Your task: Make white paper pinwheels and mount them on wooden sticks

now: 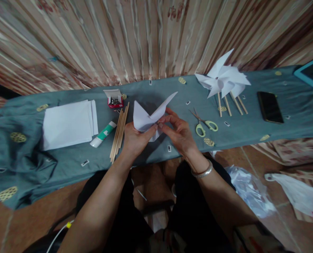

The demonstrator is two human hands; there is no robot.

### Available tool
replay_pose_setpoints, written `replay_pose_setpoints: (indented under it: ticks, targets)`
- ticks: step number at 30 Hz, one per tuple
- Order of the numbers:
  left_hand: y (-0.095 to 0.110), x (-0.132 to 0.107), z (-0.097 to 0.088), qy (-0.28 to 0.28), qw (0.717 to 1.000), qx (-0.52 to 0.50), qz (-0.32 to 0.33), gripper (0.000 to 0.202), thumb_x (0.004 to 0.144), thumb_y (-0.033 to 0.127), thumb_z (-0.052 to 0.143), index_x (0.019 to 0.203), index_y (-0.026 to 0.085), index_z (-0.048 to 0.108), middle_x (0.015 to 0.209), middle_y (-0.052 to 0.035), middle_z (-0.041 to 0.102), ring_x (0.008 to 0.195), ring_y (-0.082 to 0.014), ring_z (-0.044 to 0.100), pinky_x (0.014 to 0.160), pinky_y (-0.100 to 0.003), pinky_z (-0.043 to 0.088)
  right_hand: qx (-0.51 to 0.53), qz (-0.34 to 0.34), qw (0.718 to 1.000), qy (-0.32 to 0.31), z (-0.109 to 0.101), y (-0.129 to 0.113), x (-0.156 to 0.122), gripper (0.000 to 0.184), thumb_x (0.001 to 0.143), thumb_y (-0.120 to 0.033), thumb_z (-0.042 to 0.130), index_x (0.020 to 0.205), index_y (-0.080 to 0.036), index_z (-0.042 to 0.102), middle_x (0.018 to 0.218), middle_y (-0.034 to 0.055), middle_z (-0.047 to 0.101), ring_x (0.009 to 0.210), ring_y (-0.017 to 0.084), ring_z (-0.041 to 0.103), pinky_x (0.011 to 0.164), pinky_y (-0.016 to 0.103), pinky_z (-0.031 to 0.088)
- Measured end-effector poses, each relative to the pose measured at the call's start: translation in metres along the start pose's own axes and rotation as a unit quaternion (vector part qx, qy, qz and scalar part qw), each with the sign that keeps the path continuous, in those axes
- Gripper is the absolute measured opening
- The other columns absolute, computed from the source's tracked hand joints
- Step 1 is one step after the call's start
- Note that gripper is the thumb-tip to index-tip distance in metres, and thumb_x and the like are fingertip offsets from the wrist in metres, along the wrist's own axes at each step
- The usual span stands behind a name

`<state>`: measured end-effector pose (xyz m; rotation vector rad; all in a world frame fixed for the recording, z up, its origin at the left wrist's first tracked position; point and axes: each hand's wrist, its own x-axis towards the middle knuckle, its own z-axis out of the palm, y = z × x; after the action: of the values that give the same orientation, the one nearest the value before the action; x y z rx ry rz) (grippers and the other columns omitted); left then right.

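Observation:
A white paper pinwheel (146, 117) with folded blades is held above the cloth-covered table, in front of me. My left hand (138, 138) is closed on its lower left side, thumb near the middle. At the pinwheel's centre the fingertips of my right hand (178, 130) pinch together, on what looks like a small pin, too small to be sure of. Left of my hands lie several wooden sticks (119, 133) and a green-and-white glue stick (103, 134). Behind them an open red box (115, 102) contains small metal pins. Scissors (203, 123) with pale green handles lie to the right.
A stack of white paper (68, 124) lies on the left of the table. At the back right are several pinwheels on sticks (222, 82), a black phone (270, 107) and a blue-framed device (312, 73). Plastic bags (248, 191) lie on the floor. A curtain (135, 42) hangs behind.

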<state>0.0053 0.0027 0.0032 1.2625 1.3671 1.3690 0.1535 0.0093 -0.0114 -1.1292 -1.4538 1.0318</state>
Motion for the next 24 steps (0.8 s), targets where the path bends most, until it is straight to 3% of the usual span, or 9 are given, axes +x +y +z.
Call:
replay_pose_setpoints:
  ticks: [6, 11, 13, 16, 19, 24]
  targets:
    - [0.006, -0.002, -0.003, -0.005, 0.999, -0.007, -0.034, 0.021, 0.058, 0.032, 0.083, 0.072, 0.021, 0.072, 0.073, -0.0041, 0.074, 0.072, -0.0245, 0.069, 0.065, -0.032, 0.054, -0.023, -0.006, 1.0, 0.014, 0.001, 0.002, 0.0, 0.008, 0.082, -0.031, 0.068, 0.081, -0.024, 0.066, 0.137, 0.006, 0.056, 0.136, 0.025, 0.044, 0.115, 0.05, 0.03]
    - [0.0, -0.001, -0.005, -0.011, 1.0, -0.007, -0.01, 0.021, 0.062, 0.033, 0.081, 0.074, 0.018, 0.073, 0.074, -0.0064, 0.074, 0.071, -0.023, 0.069, 0.066, -0.033, 0.055, -0.036, -0.014, 0.999, 0.025, 0.002, 0.002, -0.001, 0.006, 0.08, -0.028, 0.068, 0.084, -0.024, 0.065, 0.14, 0.0051, 0.053, 0.136, 0.023, 0.044, 0.115, 0.046, 0.032]
    - [-0.003, 0.0, -0.006, -0.014, 1.0, -0.003, -0.009, 0.02, 0.062, 0.034, 0.081, 0.073, 0.019, 0.073, 0.073, -0.0053, 0.074, 0.07, -0.023, 0.069, 0.063, -0.032, 0.055, -0.054, -0.02, 0.997, 0.044, 0.0, 0.001, -0.001, 0.017, 0.078, -0.029, 0.071, 0.093, -0.024, 0.065, 0.143, 0.0067, 0.05, 0.136, 0.025, 0.044, 0.115, 0.045, 0.032]
    - [-0.008, 0.0, -0.007, -0.017, 1.0, -0.005, -0.014, 0.021, 0.062, 0.037, 0.081, 0.073, 0.021, 0.074, 0.073, -0.0042, 0.074, 0.07, -0.0239, 0.069, 0.061, -0.032, 0.055, -0.08, -0.026, 0.995, 0.058, -0.003, 0.002, 0.0, 0.048, 0.074, -0.032, 0.075, 0.118, -0.023, 0.058, 0.144, 0.0104, 0.048, 0.136, 0.027, 0.043, 0.114, 0.047, 0.033]
    - [-0.01, -0.001, -0.008, -0.018, 0.999, -0.016, -0.022, 0.023, 0.061, 0.039, 0.082, 0.075, 0.022, 0.074, 0.073, -0.0046, 0.074, 0.07, -0.025, 0.069, 0.063, -0.034, 0.056, -0.071, -0.044, 0.996, 0.029, -0.006, 0.004, 0.002, 0.069, 0.074, -0.036, 0.076, 0.135, -0.024, 0.046, 0.142, 0.0108, 0.05, 0.134, 0.026, 0.045, 0.113, 0.047, 0.035]
    - [-0.008, -0.004, -0.009, -0.024, 0.999, -0.009, -0.044, 0.026, 0.057, 0.035, 0.085, 0.074, 0.02, 0.072, 0.07, -0.005, 0.073, 0.066, -0.0241, 0.068, 0.06, -0.032, 0.054, -0.012, -0.042, 0.998, -0.039, -0.014, 0.006, 0.008, 0.086, 0.071, -0.042, 0.078, 0.143, -0.025, 0.036, 0.136, 0.0118, 0.057, 0.128, 0.025, 0.052, 0.107, 0.043, 0.044]
